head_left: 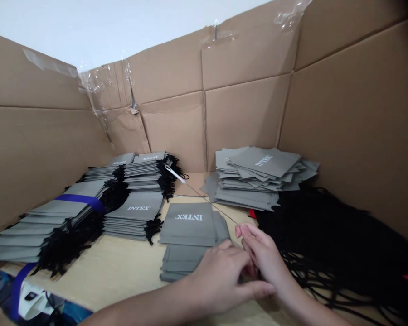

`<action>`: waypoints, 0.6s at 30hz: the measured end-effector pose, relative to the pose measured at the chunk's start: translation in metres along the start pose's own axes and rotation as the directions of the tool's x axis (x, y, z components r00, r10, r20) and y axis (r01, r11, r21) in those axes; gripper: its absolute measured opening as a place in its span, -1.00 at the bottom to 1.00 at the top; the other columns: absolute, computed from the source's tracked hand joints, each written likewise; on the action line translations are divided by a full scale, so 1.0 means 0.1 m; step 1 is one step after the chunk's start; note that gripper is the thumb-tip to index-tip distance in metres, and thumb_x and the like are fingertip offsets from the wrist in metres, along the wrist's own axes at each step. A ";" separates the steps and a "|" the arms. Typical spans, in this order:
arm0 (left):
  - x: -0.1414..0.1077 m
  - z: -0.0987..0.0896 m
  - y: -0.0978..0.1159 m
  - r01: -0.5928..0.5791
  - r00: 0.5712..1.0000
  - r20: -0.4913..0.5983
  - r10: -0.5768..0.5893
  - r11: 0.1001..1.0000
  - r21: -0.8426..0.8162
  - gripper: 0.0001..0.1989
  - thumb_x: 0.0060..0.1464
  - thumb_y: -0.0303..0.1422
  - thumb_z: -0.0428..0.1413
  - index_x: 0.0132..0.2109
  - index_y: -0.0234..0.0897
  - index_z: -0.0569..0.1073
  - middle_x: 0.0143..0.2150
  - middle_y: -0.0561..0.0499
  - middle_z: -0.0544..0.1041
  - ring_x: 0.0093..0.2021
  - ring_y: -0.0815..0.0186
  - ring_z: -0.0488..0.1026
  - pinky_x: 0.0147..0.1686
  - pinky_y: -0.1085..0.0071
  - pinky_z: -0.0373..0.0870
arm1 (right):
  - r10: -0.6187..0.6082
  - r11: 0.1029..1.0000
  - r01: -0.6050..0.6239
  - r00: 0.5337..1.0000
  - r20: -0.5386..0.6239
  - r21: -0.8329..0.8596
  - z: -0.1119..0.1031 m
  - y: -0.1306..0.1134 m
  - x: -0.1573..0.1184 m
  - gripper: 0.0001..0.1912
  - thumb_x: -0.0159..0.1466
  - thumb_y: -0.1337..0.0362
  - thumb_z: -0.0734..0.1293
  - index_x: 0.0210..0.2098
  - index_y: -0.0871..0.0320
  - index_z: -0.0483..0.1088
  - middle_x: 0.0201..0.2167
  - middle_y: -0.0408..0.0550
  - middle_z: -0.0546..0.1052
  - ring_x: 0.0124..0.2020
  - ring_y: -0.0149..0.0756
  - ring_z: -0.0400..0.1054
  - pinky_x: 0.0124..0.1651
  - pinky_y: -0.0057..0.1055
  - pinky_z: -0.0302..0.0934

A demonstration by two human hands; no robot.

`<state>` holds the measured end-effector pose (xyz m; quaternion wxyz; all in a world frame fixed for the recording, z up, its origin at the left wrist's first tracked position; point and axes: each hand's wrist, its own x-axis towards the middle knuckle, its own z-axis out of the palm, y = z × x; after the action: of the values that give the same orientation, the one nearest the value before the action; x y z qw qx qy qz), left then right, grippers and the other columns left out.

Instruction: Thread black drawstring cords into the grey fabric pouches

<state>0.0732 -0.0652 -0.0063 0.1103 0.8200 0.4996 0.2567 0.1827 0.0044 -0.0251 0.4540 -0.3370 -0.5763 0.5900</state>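
Observation:
My left hand [221,280] and my right hand [261,256] are close together above a light wooden table [102,280], their fingers curled toward each other. Whatever lies between them is hidden. A thin wire with a white handle [174,174] runs from the stacks toward my right fingertips. Just left of my hands lies a stack of grey INTEX pouches [188,224], and my left hand partly covers a second stack [180,260]. A mass of black cords [319,231] spreads beside my right hand.
Tall cardboard walls [245,117], patched with clear tape, surround the work area. Neat stacks of grey pouches [136,213] with black cord ends stand at left, one bound by a blue strap [81,202]. A loose pouch pile [258,174] sits at the back right.

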 end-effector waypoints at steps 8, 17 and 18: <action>0.03 0.20 -0.08 0.060 0.993 -0.042 -0.110 0.779 -0.625 -0.68 0.11 -0.19 -0.03 -0.43 -0.32 0.44 -0.44 -0.03 0.46 -0.38 0.33 0.34 -0.31 0.42 0.25 | 0.004 0.999 -0.002 0.999 0.036 -0.046 -0.01 0.04 0.06 -0.54 0.08 -0.17 0.19 -0.50 0.13 0.22 -0.83 -0.35 0.01 -0.80 -0.52 -0.16 -0.74 -0.55 -0.26; 0.05 -0.35 -0.58 -0.117 0.878 0.039 -0.478 -0.292 -0.949 -0.87 0.08 -0.40 0.02 -0.42 -0.30 0.30 -0.71 0.20 0.09 -0.52 0.41 0.29 -0.41 0.45 0.33 | 0.035 0.992 -0.004 0.970 0.240 -0.126 -0.22 -0.01 0.21 -0.53 0.08 -0.17 0.19 -0.54 0.13 0.13 -0.78 -0.38 -0.04 -0.76 -0.58 -0.30 -0.73 -0.58 -0.40; 0.05 -0.43 -0.65 -0.128 0.889 0.027 -0.456 -0.306 -0.943 -0.87 0.11 -0.42 -0.01 -0.41 -0.30 0.31 -0.74 0.24 -0.01 -0.61 0.46 0.21 -0.44 0.49 0.31 | 0.020 0.991 0.010 0.974 0.226 -0.130 -0.24 0.01 0.22 -0.53 0.08 -0.17 0.19 -0.56 0.13 0.12 -0.78 -0.37 -0.04 -0.75 -0.58 -0.29 -0.72 -0.58 -0.40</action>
<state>0.0022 -0.0332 0.0027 0.6591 0.2506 0.2160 0.6754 0.1962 0.0340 -0.0255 0.3609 -0.2978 -0.6609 0.5868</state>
